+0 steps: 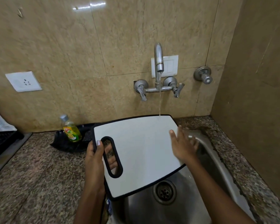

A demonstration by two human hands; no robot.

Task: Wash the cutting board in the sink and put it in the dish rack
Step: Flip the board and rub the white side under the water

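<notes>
A white cutting board (141, 151) with a black rim and a slot handle is held tilted over the steel sink (217, 160). My left hand (94, 160) grips its left edge, fingers showing through the slot. My right hand (183, 145) lies flat with spread fingers on the board's right side. A thin stream of water falls from the wall tap (158, 62) onto the board's far edge. A black dish rack (2, 138) is partly in view at the far left.
A bottle of green dish soap (70, 129) leans in a black tray (68, 143) behind the board's left corner. The sink drain (164, 190) shows below the board. Speckled granite counter (36, 175) surrounds the sink. A tiled side wall (257, 94) stands close on the right.
</notes>
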